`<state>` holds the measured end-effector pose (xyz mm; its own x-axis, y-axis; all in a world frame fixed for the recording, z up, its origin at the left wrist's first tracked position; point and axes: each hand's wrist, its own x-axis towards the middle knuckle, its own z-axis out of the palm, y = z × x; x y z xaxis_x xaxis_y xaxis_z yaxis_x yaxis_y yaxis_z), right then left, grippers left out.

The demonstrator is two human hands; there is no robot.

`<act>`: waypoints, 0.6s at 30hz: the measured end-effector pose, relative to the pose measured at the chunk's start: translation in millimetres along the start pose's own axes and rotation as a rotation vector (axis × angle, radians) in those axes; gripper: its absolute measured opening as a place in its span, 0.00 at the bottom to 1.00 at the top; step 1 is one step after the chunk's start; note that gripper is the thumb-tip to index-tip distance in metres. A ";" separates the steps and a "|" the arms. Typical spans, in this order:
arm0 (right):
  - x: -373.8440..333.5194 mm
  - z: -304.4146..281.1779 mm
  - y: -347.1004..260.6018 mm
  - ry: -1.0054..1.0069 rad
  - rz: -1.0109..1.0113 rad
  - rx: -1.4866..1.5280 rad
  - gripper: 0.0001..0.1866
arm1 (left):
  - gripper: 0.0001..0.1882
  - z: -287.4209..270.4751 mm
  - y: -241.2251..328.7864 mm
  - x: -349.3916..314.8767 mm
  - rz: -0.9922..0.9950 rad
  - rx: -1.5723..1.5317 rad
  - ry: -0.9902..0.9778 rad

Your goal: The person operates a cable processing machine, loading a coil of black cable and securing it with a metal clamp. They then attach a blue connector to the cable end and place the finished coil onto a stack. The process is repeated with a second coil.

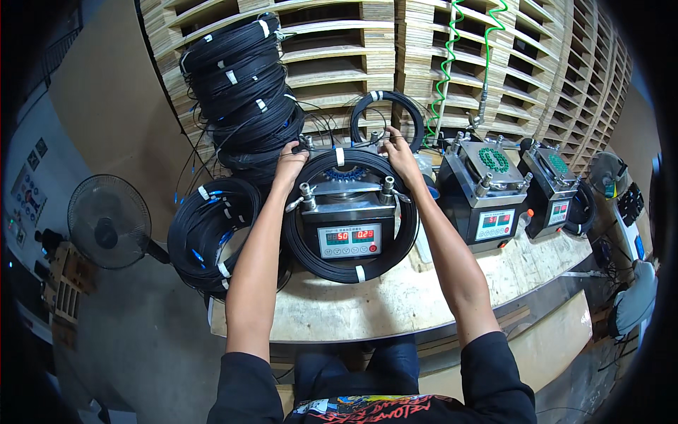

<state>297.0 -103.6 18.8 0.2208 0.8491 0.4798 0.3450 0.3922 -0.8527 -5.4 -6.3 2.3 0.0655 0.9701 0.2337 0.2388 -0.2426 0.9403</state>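
Note:
A black cable coil (413, 237) with white ties hangs upright around the front of a polishing machine (351, 212) with a metal top and a lit red display. My left hand (289, 166) is at the coil's upper left, fingers curled near a rear post; what they hold is hidden. At the upper right, my right hand (401, 157) has its index finger raised and thumb bent in, beside thin black cable ends; its grasp is too small to make out. Blue connectors (346, 174) ring the machine's top behind the coil.
Stacked black coils (244, 92) rise at the back left, with more coils (185, 244) below. A single coil (418, 116) leans behind. Two similar machines (487, 187) stand right on the wooden table (339, 311). A fan (109, 221) is left; green air hoses (452, 53) hang before pallets.

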 end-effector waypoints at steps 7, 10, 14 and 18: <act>-2.1 0.1 -4.1 0.046 0.057 -0.116 0.26 | 0.35 -3.3 12.8 -9.7 0.006 -0.043 -0.052; 1.6 -0.5 0.8 0.040 0.063 -0.108 0.26 | 0.34 -1.8 9.4 -5.7 0.035 -0.033 -0.029; -0.7 1.8 -3.9 0.006 0.060 -0.097 0.24 | 0.33 -0.2 1.7 -2.7 0.025 -0.073 -0.030; -2.3 2.2 -6.5 -0.020 0.025 -0.046 0.23 | 0.31 -2.6 -6.8 3.8 0.006 -0.071 -0.020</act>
<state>292.2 -107.3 22.7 0.2119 0.8653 0.4542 0.3813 0.3547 -0.8537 -9.3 -0.9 -2.5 0.0867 0.9681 0.2352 0.1692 -0.2469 0.9541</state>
